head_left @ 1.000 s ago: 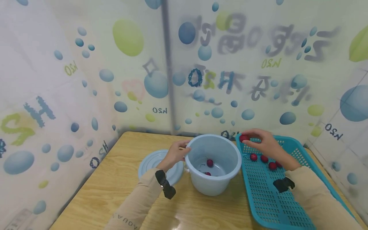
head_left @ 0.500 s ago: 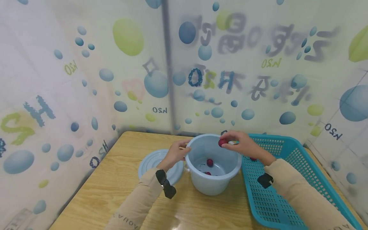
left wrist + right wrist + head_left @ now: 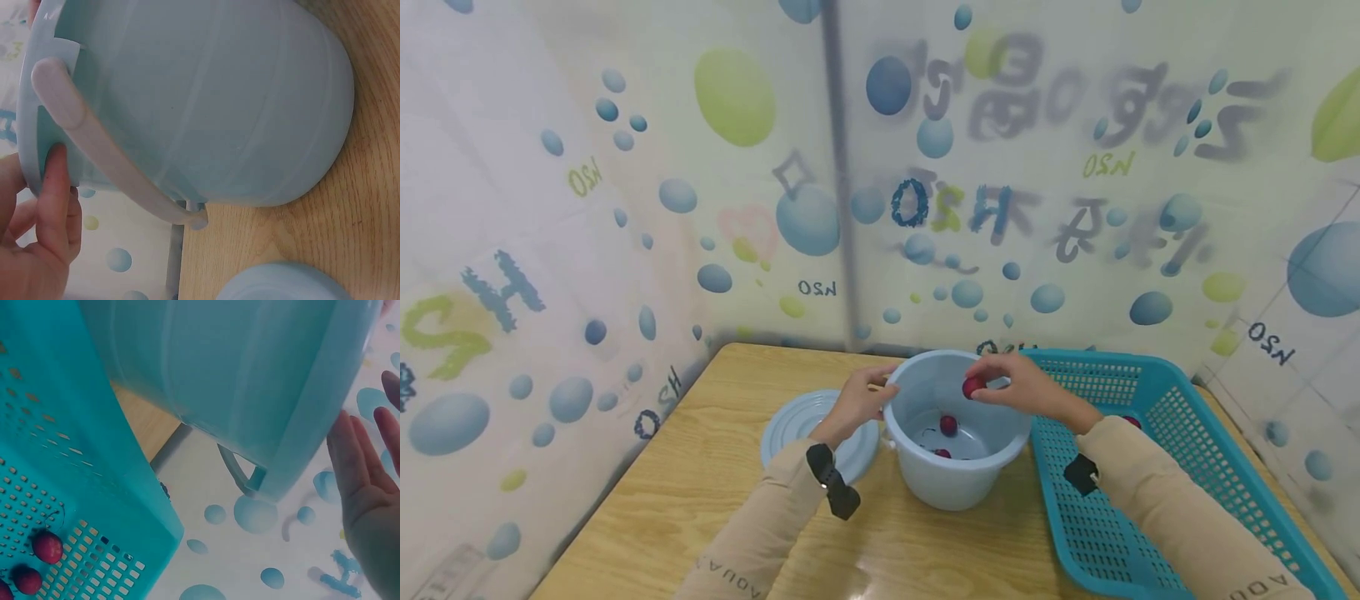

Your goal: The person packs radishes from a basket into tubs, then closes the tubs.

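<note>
At the mouth of the bucket (image 3: 951, 487), I pinch one red fruit (image 3: 973, 387) between the thumb and fingers of my right hand (image 3: 1022, 385), while my left hand (image 3: 859, 404) grips the rim. I'd judge the work partway: two fruits (image 3: 948, 426) lie at the bottom, at least three others (image 3: 47, 547) are left in the basket (image 3: 1090, 533), and the lid (image 3: 793, 421) lies off on the table (image 3: 700, 500). Beyond, the wall sheet (image 3: 625, 292) reads "H2O" backwards; its grey scrawl and my sleeve (image 3: 767, 517) lettering I can't make out.

From above, the head view looks forward and down across the tabletop (image 3: 700, 467) to its far edge and the wall (image 3: 737, 183). Both wrist views are close and turned sideways: left onto pail (image 3: 206, 106) and lid (image 3: 281, 284), right onto pail and basket (image 3: 94, 425). All three share the pail.
</note>
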Demonstrator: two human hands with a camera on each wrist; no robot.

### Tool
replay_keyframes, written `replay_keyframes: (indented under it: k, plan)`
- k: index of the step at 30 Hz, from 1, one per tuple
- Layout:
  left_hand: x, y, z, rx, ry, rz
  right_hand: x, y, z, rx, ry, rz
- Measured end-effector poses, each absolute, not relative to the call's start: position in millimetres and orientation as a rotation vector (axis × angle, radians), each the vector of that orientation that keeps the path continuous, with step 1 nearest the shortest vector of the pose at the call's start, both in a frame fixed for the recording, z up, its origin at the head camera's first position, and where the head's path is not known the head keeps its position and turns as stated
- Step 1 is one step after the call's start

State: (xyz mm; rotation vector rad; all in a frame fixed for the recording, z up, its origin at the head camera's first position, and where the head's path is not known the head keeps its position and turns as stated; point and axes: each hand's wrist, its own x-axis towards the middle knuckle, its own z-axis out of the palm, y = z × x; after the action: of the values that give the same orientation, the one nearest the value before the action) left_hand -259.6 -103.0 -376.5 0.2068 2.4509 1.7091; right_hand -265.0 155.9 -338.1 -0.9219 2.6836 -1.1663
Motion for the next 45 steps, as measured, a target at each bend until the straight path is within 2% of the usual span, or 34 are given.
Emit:
replay_keyframes:
  k: [10,20,30,36,40,45]
  plan:
    - [-260.2,-103.8,-377.5,0.2,2.458,1.714,-264.4,163.0,-336.9,-0.874,2.647,-1.181]
    - [-259.3,-105.8,-378.2,0.176,2.469,1.718,-257.1,206.4,-324.3,-0.854,2.772,-1.246]
    - [-259.3,-104.3,-379.1,0.161,2.467,1.721,-247.6,258.1,-342.2,-0.768,2.972,-1.232]
    - [-259.6,-103.7,-379.4,0.176,2.473,1.721,-248.3,282.4,-358.1,-0.565,3.036,-1.172]
    - [-260.2,-102.9,-379.0,0.192,2.474,1.718,-260.8,308.6,-387.3,-0.438,3.032,-1.174]
    - [-260.7,-101.2,-377.2,0.202,2.467,1.714,-309.6,366.4,-473.5,-0.246,3.111,-1.183]
